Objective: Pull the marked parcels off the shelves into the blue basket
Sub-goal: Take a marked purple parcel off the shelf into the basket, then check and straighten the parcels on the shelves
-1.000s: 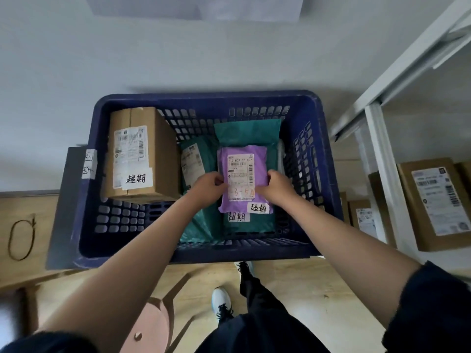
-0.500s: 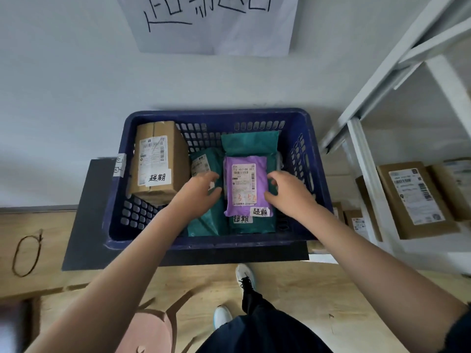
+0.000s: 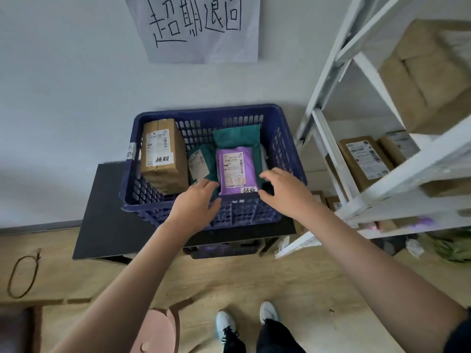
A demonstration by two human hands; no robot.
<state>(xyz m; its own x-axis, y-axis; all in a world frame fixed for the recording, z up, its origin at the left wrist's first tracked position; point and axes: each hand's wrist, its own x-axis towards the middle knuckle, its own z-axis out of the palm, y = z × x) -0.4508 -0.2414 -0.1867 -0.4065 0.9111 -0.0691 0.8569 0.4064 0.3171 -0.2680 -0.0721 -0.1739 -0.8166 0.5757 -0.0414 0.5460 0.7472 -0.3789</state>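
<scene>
At the bottom edge, two white shoes (image 3: pixel 247 324) stand on the wooden floor (image 3: pixel 293 284), beside a pink stool (image 3: pixel 158 329) that is cut off by the frame. Two bare forearms reach forward from the lower corners. The left hand (image 3: pixel 195 208) hovers over the near rim of the blue basket (image 3: pixel 285 138), fingers loosely spread and holding nothing; its fingertips are partly hidden against the rim. The right hand (image 3: pixel 285 192) hangs just over the basket's near right corner, fingers spread and slightly bent, also holding nothing.

The basket sits on a black surface (image 3: pixel 107 225), its far wall close to the white wall. Inside, a purple parcel (image 3: pixel 235 173) lies flat between the hands, long axis running away from the person, label up, a handwritten tag at its near end. It rests on a green parcel (image 3: pixel 237 135) whose far end sticks out behind it. A second green parcel (image 3: pixel 201 163) lies just to the left, half covered. A brown box (image 3: pixel 163 154) leans against the left wall, its tag facing up. There is open room around the purple parcel's near end only.

To the right, white shelves (image 3: pixel 331 154) carry blurred brown boxes (image 3: pixel 364 159); their labels cannot be read. On the wall above hangs a paper sign (image 3: pixel 198 29) with handwriting, its top cut off.
</scene>
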